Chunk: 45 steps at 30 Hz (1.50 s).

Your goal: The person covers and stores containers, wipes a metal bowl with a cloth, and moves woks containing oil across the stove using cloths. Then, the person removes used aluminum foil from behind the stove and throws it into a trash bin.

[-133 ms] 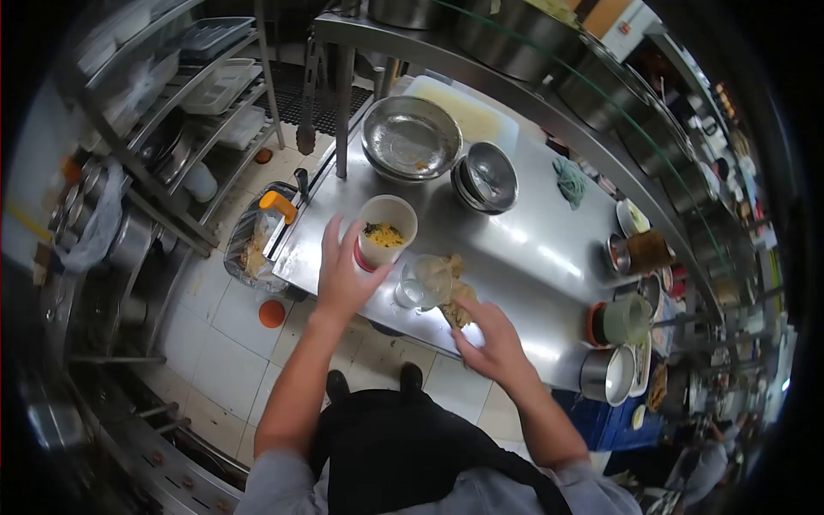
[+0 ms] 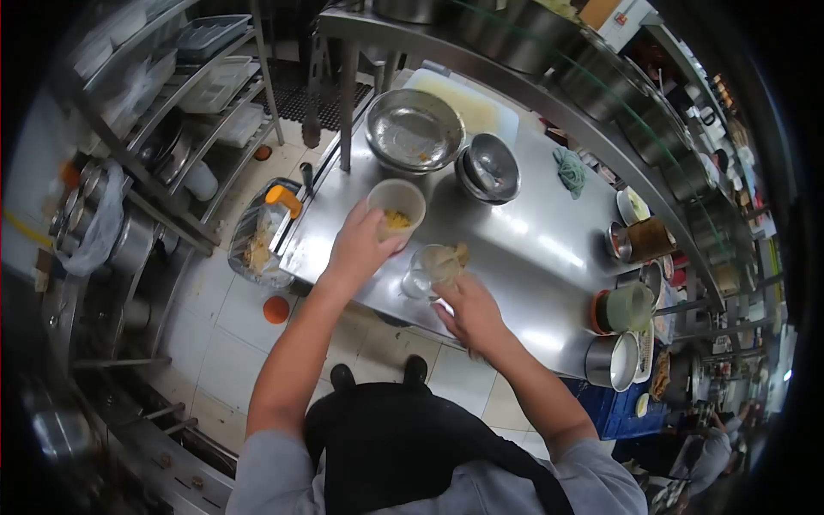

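My left hand (image 2: 359, 249) is closed around the side of a white tub (image 2: 414, 194) with yellow bits of food (image 2: 396, 220) at its bottom. A clear plastic container (image 2: 418, 283) stands just right of the tub, close to the table's front edge. My right hand (image 2: 474, 316) has its fingers closed on a crumpled brown paper or cloth (image 2: 446, 260), which overlaps the container's rim. Whether the fingertips also touch the container is hidden.
Behind the tub, steel bowls (image 2: 410, 129) and smaller nested bowls (image 2: 489, 172) rest on the steel table (image 2: 536, 257). A lined bin (image 2: 257, 245) hangs at the left end. An overhead shelf (image 2: 506, 64) crosses the far side. A pot (image 2: 611, 360) stands right.
My left hand has closed in around the tub, which has shifted slightly away. My right hand has moved left, its fingers closing on the brown crumpled piece. The view has shifted a little.
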{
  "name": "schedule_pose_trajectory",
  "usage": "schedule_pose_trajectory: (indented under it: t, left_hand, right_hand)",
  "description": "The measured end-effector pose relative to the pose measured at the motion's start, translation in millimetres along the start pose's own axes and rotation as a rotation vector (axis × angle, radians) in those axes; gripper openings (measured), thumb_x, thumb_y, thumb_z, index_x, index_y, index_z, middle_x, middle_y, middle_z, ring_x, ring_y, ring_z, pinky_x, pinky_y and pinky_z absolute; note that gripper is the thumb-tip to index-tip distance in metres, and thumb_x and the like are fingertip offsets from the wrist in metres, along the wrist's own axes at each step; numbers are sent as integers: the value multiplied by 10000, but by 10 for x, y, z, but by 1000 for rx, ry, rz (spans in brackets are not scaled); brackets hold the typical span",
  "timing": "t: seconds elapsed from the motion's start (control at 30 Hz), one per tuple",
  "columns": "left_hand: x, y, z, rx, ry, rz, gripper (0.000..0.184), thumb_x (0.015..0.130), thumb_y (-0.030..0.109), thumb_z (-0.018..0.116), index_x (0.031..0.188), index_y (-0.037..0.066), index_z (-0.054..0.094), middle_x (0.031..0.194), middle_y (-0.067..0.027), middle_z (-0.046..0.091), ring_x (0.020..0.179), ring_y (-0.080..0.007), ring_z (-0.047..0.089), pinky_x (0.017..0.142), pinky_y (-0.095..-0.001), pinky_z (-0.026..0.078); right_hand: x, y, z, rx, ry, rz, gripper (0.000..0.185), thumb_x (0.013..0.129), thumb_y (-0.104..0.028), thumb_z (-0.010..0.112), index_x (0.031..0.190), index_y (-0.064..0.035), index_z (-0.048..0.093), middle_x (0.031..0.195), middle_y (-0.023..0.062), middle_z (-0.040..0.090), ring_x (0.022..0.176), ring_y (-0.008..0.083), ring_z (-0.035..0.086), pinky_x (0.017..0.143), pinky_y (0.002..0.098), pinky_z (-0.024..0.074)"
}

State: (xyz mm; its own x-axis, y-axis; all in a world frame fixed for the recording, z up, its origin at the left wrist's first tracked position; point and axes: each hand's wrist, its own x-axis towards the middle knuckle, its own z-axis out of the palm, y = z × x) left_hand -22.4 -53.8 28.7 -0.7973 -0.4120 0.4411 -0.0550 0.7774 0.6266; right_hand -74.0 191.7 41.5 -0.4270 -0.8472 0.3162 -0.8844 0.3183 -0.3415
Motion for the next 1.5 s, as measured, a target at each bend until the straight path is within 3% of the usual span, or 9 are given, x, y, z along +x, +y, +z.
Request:
schedule_pose_trajectory:
  t: [0.07, 0.5, 0.67, 0.73, 0.9, 1.07, 1.13, 1.27, 1.5]
  left_hand:
    - [-19, 115, 15, -102, 38, -6, 361, 729, 218, 793, 863, 10, 530, 1166, -187, 545, 1079, -370, 548, 904, -404, 460]
    - [-842, -293, -1567, 15, 264, -264, 384, 698, 192, 832, 819, 10, 517, 1192, -184, 583, 1169, -335, 554, 962, -379, 438]
    - [-1026, -343, -1450, 4, 253, -258, 365, 686, 180, 828, 812, 19, 526, 1258, -204, 547, 1189, -361, 525, 1021, -386, 399]
    - [-982, -404, -1266, -11, 265, -235, 359, 696, 189, 819, 832, 17, 535, 1261, -213, 532, 1190, -383, 513, 1005, -402, 412]
    - [-863, -443, -887, -69, 201, -248, 365, 696, 200, 821, 854, 22, 544, 1316, -214, 504, 1219, -379, 499, 1035, -398, 398]
    - [-772, -489, -726, -142, 203, -200, 688, 697, 216, 810, 1256, 40, 449, 1383, -222, 440, 1287, -386, 440, 1056, -426, 396]
    - [-733, -490, -700, -173, 171, -218, 966, 695, 210, 799, 1466, 52, 240, 1424, -213, 403, 1318, -388, 408, 1081, -435, 386]
    - [-675, -471, -710, -221, 191, -228, 979, 695, 230, 803, 1467, 42, 231, 1441, -213, 386, 1330, -386, 396, 1098, -435, 367]
    - [-680, -594, -658, -255, 200, -161, 1044, 677, 281, 823, 1487, 74, 199, 1452, -215, 370, 1330, -390, 400, 1085, -433, 384]
  right_hand:
    - [-82, 109, 33, -8, -48, 62, 141, 743, -123, 692, 806, -74, 575, 838, 155, 553, 859, 371, 548, 750, 451, 454]
    - [447, -194, 562, 72, 204, -108, 356, 815, -143, 683, 1146, -47, 593, 877, 132, 606, 887, 335, 569, 850, 429, 436]
    - [1029, -106, 1241, -248, 151, -127, 306, 833, -252, 652, 1032, -22, 621, 908, 189, 630, 897, 346, 585, 946, 499, 401]
    - [1131, 76, 1485, -192, -70, 134, 290, 848, -286, 648, 985, -30, 635, 932, 189, 649, 876, 356, 604, 932, 518, 407]
    - [1197, 128, 1432, -1, 33, 68, 184, 873, -204, 618, 897, -22, 611, 812, 168, 640, 754, 314, 608, 806, 458, 465]
    - [1343, -616, 589, 625, 455, 329, 169, 929, -148, 575, 832, -13, 604, 755, 58, 620, 636, 127, 553, 594, 282, 442]
    - [1555, -672, 461, 1346, 425, 502, 254, 952, -197, 576, 794, -1, 610, 717, 6, 590, 615, 49, 491, 549, 237, 401]
    - [1795, -308, 919, 625, 136, 421, 281, 922, -215, 612, 756, 10, 636, 604, 28, 587, 591, 65, 523, 537, 236, 412]
    - [1741, -437, 1013, 798, 132, 512, 211, 885, -205, 671, 934, -8, 616, 648, 16, 574, 513, 71, 503, 486, 233, 410]
